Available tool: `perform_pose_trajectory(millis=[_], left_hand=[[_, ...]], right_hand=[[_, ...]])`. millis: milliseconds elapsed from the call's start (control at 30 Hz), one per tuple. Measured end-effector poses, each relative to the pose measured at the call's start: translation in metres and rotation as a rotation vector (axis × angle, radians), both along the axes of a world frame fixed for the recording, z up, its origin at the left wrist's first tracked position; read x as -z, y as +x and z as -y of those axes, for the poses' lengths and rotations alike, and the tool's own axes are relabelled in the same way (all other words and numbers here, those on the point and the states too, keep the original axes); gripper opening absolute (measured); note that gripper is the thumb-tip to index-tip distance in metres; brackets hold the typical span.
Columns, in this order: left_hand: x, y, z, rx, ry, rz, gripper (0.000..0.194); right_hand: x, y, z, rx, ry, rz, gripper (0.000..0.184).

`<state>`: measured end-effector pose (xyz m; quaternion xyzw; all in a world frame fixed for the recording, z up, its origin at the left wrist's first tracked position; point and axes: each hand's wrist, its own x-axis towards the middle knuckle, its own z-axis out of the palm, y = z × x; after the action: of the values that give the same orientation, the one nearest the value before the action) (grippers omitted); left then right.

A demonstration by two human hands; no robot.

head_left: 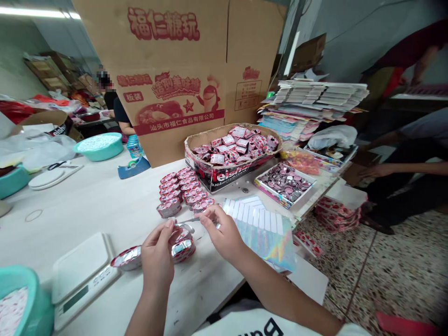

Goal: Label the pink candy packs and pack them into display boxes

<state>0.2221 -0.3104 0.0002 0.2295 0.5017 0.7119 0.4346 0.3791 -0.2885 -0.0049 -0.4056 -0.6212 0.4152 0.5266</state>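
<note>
1. Prominently, a printed cardboard box [196,56] fills the upper middle of the frame.
2. Below it, a black-and-red carton [224,176] holds heaped small packs [241,142].
3. At lower left sits a white scale [82,268].
4. Near bottom centre, the left hand [159,247] and right hand [220,228] both have thumb and forefinger pinched closed on a strip.
5. Under the left fingertips is an oval pack [183,250]; whether they touch it, I cannot tell.
6. Just below frame centre, that thin grey strip [189,220] spans both hands.

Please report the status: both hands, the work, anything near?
Left hand and right hand pinching thin strip. Red-and-silver oval packs beneath. Digital scale leftward, apart from both hands.
</note>
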Motion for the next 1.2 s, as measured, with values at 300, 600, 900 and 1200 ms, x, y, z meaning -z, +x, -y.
perform_pose_trajectory(millis=[300, 600, 900, 1200], left_hand=[[0.009, 0.009, 0.010, 0.052, 0.400, -0.048, 0.013], [-0.007, 0.008, 0.025, -0.014, 0.601, -0.099, 0.010], [-0.004, -0.015, 0.020, -0.072, 0.549, -0.259, 0.006], [0.021, -0.010, 0.025, -0.109, 0.463, -0.580, 0.011]], right_hand=[[0.002, -0.003, -0.005, -0.028, -0.034, -0.168, 0.020], [-0.007, 0.011, -0.011, 0.062, -0.049, -0.204, 0.027], [-0.015, 0.016, -0.012, 0.059, -0.325, -0.411, 0.044], [-0.025, -0.012, 0.013, -0.341, -0.408, -0.511, 0.070]])
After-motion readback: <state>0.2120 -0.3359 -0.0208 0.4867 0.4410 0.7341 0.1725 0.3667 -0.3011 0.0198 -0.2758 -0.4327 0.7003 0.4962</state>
